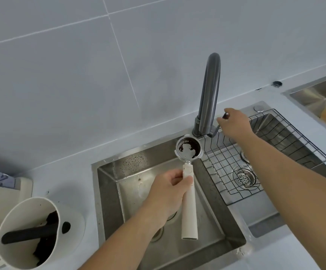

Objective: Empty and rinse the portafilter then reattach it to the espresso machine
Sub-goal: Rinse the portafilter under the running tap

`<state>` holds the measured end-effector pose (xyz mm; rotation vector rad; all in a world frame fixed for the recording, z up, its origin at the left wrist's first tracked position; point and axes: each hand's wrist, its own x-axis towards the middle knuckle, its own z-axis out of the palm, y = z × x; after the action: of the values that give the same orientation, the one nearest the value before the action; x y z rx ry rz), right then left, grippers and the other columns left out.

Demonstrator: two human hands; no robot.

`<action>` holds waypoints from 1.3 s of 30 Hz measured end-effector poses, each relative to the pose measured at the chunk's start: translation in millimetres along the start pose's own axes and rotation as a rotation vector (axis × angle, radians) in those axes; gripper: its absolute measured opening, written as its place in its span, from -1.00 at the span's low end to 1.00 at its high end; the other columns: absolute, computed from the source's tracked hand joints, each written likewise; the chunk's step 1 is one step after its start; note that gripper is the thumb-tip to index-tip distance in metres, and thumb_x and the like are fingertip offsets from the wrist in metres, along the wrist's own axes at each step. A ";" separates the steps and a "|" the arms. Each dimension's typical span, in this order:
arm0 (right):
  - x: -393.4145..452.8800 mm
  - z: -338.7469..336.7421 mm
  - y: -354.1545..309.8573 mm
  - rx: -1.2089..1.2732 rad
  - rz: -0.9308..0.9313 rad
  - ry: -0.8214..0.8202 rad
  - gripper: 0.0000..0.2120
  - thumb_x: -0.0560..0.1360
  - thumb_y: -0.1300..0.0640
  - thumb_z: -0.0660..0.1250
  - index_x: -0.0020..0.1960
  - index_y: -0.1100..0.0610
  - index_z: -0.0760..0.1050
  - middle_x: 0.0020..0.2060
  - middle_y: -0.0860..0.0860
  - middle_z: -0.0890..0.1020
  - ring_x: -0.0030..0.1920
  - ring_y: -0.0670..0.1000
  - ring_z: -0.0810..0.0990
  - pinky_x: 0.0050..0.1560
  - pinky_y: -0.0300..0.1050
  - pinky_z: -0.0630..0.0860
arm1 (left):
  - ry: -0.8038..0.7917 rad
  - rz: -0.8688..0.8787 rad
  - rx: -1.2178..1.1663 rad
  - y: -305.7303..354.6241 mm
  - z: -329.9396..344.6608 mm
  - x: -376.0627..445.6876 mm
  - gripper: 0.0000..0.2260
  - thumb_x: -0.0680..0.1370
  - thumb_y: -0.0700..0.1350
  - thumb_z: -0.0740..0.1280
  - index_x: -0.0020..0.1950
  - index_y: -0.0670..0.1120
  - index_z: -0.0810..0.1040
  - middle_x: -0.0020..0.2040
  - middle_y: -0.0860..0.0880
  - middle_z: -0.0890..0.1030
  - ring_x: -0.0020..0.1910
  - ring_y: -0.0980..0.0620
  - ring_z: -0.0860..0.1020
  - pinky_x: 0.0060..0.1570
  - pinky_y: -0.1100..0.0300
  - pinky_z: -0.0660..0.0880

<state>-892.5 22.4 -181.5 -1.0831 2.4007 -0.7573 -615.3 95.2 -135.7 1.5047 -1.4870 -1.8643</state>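
My left hand [170, 189] grips the white handle of the portafilter [188, 149] and holds it level over the steel sink [107, 191]. Its metal basket faces up under the grey faucet [210, 90] and has dark coffee residue stuck around the inside. My right hand [234, 123] reaches over the sink's back right and closes its fingers on the faucet's dark lever handle [225, 115]. No water is visibly running. The espresso machine is out of view.
A white knock box [31, 232] with a black bar and spent grounds stands on the counter at the lower left. A black wire rack [265, 152] sits in the sink's right half over a drain strainer [244, 177]. A second steel basin [322, 98] lies at the far right.
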 end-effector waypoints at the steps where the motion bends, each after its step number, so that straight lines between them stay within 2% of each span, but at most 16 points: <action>1: 4.8 0.2 -0.5 -0.007 0.006 0.015 -0.54 0.60 0.06 0.26 0.45 0.20 0.40 0.33 0.21 0.55 0.27 0.24 0.54 0.19 0.02 0.49 | -0.003 -0.003 0.002 0.4 0.7 0.6 -0.88 0.55 -0.15 0.37 -0.02 0.06 0.66 -0.07 -0.04 0.73 -0.06 0.01 0.67 0.07 0.09 0.58; 4: 14.0 -0.2 0.9 -0.001 0.005 0.064 -0.69 0.59 0.13 0.26 0.27 0.25 0.54 0.14 0.25 0.65 0.02 0.21 0.60 -0.07 -0.08 0.47 | -0.006 -0.018 -0.005 0.9 2.4 3.3 -0.86 0.54 -0.17 0.38 -0.06 0.08 0.65 -0.06 -0.07 0.73 0.01 -0.09 0.68 0.13 -0.02 0.59; 7: 16.5 -0.2 5.2 0.000 0.003 0.068 -0.73 0.58 0.15 0.28 0.20 0.26 0.58 0.05 0.23 0.68 -0.14 0.10 0.52 -0.14 -0.14 0.39 | -0.005 -0.031 -0.010 1.3 4.2 6.2 -0.85 0.54 -0.18 0.38 -0.07 0.09 0.65 -0.05 -0.08 0.73 0.02 -0.10 0.68 0.15 -0.04 0.58; 15: 15.9 -0.9 9.0 0.021 0.015 0.070 -0.77 0.55 0.11 0.29 0.12 0.20 0.59 -0.06 0.18 0.70 -0.16 0.11 0.56 -0.16 -0.12 0.48 | -0.005 -0.043 -0.028 2.4 10.7 7.1 -0.88 0.54 -0.19 0.37 -0.04 0.01 0.66 -0.04 -0.13 0.72 0.01 -0.11 0.67 0.13 -0.05 0.59; 18: 14.0 -0.4 9.4 0.018 0.016 0.069 -0.77 0.56 0.12 0.29 0.13 0.21 0.58 -0.11 0.14 0.66 -0.17 0.10 0.53 -0.17 -0.14 0.42 | -0.006 -0.045 -0.028 3.9 12.1 6.2 -0.87 0.54 -0.19 0.37 -0.07 0.03 0.66 -0.05 -0.12 0.73 0.04 -0.14 0.67 0.15 -0.08 0.58; 25: 8.3 2.4 13.7 0.065 0.037 0.100 -0.76 0.56 0.10 0.29 0.15 0.20 0.58 0.02 0.17 0.68 -0.10 0.08 0.53 -0.10 -0.13 0.41 | -0.007 -0.046 -0.039 7.6 12.9 5.6 -0.86 0.55 -0.20 0.37 -0.10 0.03 0.65 -0.01 -0.13 0.72 0.07 -0.16 0.66 0.17 -0.12 0.56; 31: 5.1 2.1 16.1 0.096 0.043 0.105 -0.74 0.55 0.11 0.30 0.16 0.21 0.59 0.02 0.16 0.69 -0.08 0.07 0.53 -0.06 -0.14 0.42 | -0.016 -0.056 -0.026 7.6 12.9 4.7 -0.87 0.55 -0.19 0.37 -0.10 0.02 0.65 0.00 -0.17 0.71 0.08 -0.18 0.66 0.17 -0.13 0.56; 36: 1.8 4.1 17.6 0.120 0.045 0.118 -0.75 0.55 0.13 0.29 0.15 0.23 0.59 0.00 0.16 0.70 -0.11 0.06 0.53 -0.09 -0.18 0.38 | -0.025 -0.069 -0.022 5.8 9.6 5.4 -0.90 0.55 -0.17 0.38 -0.05 0.02 0.65 -0.01 -0.12 0.71 0.02 -0.08 0.67 0.14 -0.05 0.59; 39: 1.0 4.8 18.9 0.123 0.050 0.122 -0.75 0.55 0.14 0.30 0.15 0.23 0.59 -0.01 0.17 0.70 -0.12 0.06 0.54 -0.09 -0.19 0.37 | -0.020 -0.084 -0.037 5.7 8.7 6.1 -0.91 0.54 -0.16 0.38 -0.04 0.00 0.65 0.01 -0.15 0.71 0.06 -0.14 0.67 0.14 -0.10 0.59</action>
<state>-901.1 30.6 -197.1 -0.9498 2.4345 -0.9657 -627.1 92.7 -134.9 1.5588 -1.4105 -1.9488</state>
